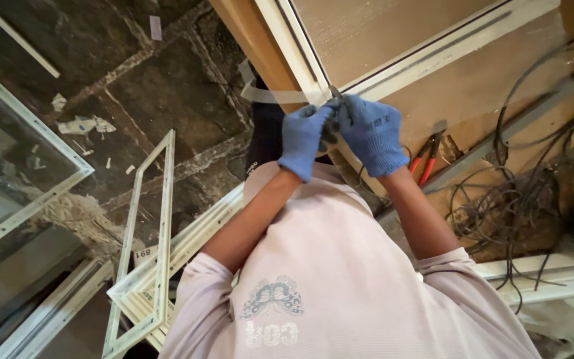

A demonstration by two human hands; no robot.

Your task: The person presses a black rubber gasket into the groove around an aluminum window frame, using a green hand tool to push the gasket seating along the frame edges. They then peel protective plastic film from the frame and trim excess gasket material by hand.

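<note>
The left hand point(302, 141), in a blue glove, is closing its fingers around a small dark object held between both hands; what that object is cannot be told, as the gloves are hiding most of it. The right hand point(371, 133), also in a blue glove, is pressing against the left, its fingers curled shut on the same spot. Both hands are meeting at the corner of a white frame point(313, 63) lying on a brown board point(380, 30), right where two white rails are joining at an angle. A translucent strip of tape point(270, 95) is curving away from that corner towards the left.

Red-handled pliers point(428, 154) are lying on the board just beside the right wrist, untouched. A tangle of dark cable point(506, 199) is spreading across the right side of the work surface, well apart from the hands. On the dark stone floor point(134, 86), a narrow white frame point(147, 246) is leaning below the left forearm, and a glazed panel point(14, 159) is resting at the far left. The person is wearing a pale long-sleeved shirt with the sleeves pushed up.
</note>
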